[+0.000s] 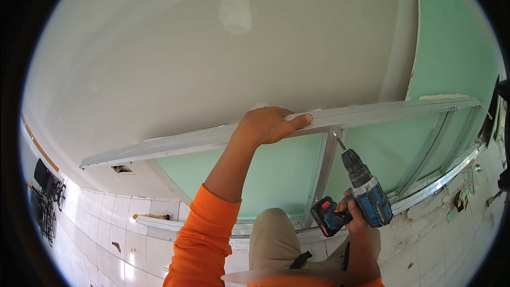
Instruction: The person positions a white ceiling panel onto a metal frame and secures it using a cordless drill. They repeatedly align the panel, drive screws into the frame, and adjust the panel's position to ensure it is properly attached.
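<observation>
Pale wall (319, 48) backs the metal frame (345, 120). My left hand (268, 125) clasps its top rail (393, 112); my right hand (358, 216) is closed round the grip of the drill (372, 196), bit (340, 142) at the upright (321, 172). Judged risk: angled bit skating off, catching my left thumb (300, 120).

Looks like an indoor building site.
Shown by metal framing (388, 111), bare green board (451, 37), patched wall (319, 48), cordless drill (373, 202), debris (458, 203) on floor tiles (143, 245).
</observation>
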`<state>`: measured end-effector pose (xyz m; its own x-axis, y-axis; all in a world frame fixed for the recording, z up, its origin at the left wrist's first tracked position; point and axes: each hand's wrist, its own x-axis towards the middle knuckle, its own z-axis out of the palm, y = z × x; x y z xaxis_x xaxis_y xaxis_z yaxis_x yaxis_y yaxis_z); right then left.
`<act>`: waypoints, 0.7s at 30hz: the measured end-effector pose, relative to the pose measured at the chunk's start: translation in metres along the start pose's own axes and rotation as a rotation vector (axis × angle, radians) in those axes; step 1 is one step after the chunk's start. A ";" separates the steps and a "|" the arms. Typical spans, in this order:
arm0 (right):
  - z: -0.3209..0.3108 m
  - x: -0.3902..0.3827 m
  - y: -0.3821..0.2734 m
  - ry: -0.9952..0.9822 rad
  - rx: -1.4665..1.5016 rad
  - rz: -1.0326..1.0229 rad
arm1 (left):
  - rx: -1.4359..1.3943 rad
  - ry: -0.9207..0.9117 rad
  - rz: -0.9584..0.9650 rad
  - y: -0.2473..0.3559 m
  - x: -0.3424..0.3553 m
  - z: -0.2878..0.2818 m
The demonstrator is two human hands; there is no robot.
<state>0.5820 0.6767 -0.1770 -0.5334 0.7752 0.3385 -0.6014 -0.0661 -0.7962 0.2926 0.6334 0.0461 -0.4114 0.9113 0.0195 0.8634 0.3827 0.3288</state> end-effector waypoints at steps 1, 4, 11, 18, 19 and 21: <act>0.000 0.000 0.000 0.014 -0.016 0.012 | 0.006 -0.009 0.010 0.000 0.000 -0.001; -0.003 -0.001 0.001 0.019 -0.040 0.010 | 0.023 -0.015 0.017 0.000 0.002 -0.002; -0.011 -0.001 0.008 -0.031 0.052 0.032 | 0.030 -0.017 0.007 -0.004 0.006 0.000; -0.018 -0.005 0.015 -0.051 0.107 0.059 | 0.027 -0.020 -0.003 -0.005 0.007 -0.002; -0.018 -0.005 0.015 -0.044 0.102 0.057 | 0.031 -0.017 -0.007 -0.005 0.007 -0.002; -0.019 -0.005 0.015 -0.056 0.103 0.044 | 0.021 -0.054 -0.013 -0.003 0.007 -0.004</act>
<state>0.5875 0.6834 -0.2000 -0.5912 0.7343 0.3338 -0.6331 -0.1660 -0.7560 0.2860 0.6382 0.0490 -0.4068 0.9128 -0.0364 0.8642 0.3974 0.3086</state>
